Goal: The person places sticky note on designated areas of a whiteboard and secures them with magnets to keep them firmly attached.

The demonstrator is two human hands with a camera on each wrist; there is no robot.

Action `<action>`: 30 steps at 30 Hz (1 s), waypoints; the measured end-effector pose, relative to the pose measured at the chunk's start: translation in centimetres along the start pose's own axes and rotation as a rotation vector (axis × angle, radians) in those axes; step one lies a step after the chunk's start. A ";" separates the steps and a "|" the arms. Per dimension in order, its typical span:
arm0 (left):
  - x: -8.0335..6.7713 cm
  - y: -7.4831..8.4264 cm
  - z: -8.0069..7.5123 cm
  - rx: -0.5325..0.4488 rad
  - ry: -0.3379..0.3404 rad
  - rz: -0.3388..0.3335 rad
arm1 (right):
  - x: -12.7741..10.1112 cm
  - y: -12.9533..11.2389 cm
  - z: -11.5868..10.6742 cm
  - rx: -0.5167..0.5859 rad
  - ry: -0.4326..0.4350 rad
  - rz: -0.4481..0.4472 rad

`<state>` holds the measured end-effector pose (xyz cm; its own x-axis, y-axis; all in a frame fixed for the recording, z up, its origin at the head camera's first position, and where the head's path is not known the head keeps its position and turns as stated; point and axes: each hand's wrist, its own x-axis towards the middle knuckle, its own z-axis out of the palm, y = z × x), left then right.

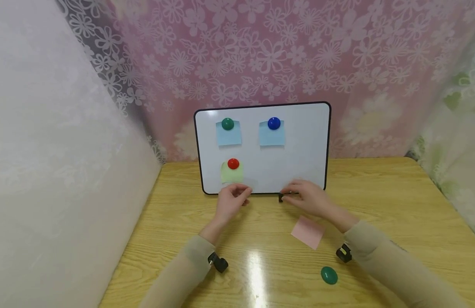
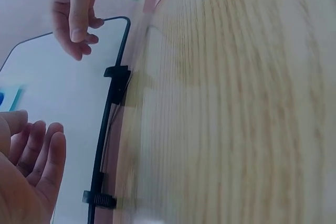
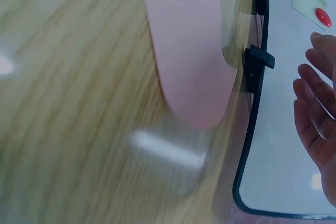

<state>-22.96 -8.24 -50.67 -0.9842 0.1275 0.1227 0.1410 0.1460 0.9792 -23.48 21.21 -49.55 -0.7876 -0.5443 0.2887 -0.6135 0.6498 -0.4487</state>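
A whiteboard with a black rim stands upright at the back of the table. My left hand is at its lower left, just below a pale green note under a red magnet. Beside the lower right rim is my right hand, near a black clip foot. Both wrist views show loosely bent fingers on the left hand and right hand, with nothing held. A pink note lies on the table below the right hand.
Two blue notes, one under a green magnet, the other under a blue magnet, are on the board's upper part. A loose green magnet lies on the wooden table near the right sleeve. Patterned sheeting hangs behind.
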 end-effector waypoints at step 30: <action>0.2 0.8 8.0 0.357 -0.469 0.028 | -7.9 1.0 -4.7 0.053 -0.386 -0.029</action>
<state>-22.17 -0.26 -51.16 -0.8387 0.5444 -0.0160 0.2738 0.4468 0.8517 -18.13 28.66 -48.24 -0.6845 -0.7283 -0.0332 -0.6237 0.6085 -0.4906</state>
